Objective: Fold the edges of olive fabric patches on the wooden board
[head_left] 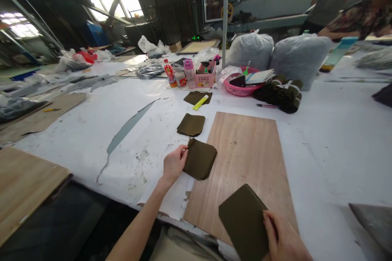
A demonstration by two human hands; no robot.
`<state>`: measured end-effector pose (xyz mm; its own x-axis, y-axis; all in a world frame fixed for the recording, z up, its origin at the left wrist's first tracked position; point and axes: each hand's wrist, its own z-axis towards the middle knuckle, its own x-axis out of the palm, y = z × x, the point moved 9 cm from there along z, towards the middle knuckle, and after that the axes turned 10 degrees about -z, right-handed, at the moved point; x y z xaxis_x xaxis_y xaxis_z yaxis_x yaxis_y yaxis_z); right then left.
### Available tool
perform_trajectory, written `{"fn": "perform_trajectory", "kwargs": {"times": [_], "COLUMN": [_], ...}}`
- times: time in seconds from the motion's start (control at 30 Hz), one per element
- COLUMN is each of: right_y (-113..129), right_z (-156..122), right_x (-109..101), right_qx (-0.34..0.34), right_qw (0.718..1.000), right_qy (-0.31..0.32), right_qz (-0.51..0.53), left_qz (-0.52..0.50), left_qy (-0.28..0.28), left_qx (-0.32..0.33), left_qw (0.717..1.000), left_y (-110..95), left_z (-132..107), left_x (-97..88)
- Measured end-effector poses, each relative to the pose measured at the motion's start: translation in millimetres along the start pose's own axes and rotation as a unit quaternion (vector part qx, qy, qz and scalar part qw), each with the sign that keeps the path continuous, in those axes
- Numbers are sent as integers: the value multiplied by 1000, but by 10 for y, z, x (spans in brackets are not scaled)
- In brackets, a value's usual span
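My left hand (174,164) pinches the left corner of a stack of olive-brown fabric pieces (200,159), which lies partly over the left edge of a plywood board (241,159). In my right hand (281,234) is another olive-brown fabric piece (243,222), gripped by its right edge above the near part of the board. Whether it is one layer or several I cannot tell. Just beyond my left hand lies a second fabric stack (191,124). Farther back, a yellow tube (200,102) rests on a third pile of fabric (191,97).
Across the white-covered table (327,147) stand a red-labelled bottle (170,74), a pink-lidded bottle (189,75), a pink box (205,76) and a pink basket (241,89). Dark bundled fabric (286,97) and full plastic bags (301,57) sit behind. Another person (337,0) is at the back right.
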<state>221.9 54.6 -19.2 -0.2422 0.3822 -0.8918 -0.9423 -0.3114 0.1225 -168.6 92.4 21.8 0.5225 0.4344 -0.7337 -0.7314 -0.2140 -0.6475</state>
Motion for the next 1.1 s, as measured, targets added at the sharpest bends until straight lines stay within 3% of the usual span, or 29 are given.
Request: {"fn": "perform_trajectory", "kwargs": {"times": [0.27,0.4,0.5,0.57,0.63,0.73,0.8,0.93,1.1], "right_y": [201,262,253,248,252,257,249,207,222], "right_z": [118,132,123,118,119,124,123,128,202], "right_x": [-155,-196,-210,-213,-217,-234,-240,-266,-278], "right_qx": [-6,16,35,42,43,47,55,76,87], "right_qw": [999,996,995,995,994,994,994,993,992], "right_qy": [7,50,62,68,72,69,70,77,86], "right_qz": [46,70,67,64,65,64,61,50,39], "left_qz": [110,192,163,102,32,-32,-37,-24,-53], "left_qy": [-16,-54,-60,-21,64,226,300,348,360], "left_qx": [95,180,228,265,299,345,366,373,343], "left_qw": [989,963,958,959,951,910,880,860,866], "left_y": [-88,-273,-503,-737,-1011,-1415,-1597,-1701,-1612], "left_z": [5,-64,-166,-289,-462,-792,-967,-1050,-975], "left_x": [34,-25,-48,27,227,676,938,1219,1300]}}
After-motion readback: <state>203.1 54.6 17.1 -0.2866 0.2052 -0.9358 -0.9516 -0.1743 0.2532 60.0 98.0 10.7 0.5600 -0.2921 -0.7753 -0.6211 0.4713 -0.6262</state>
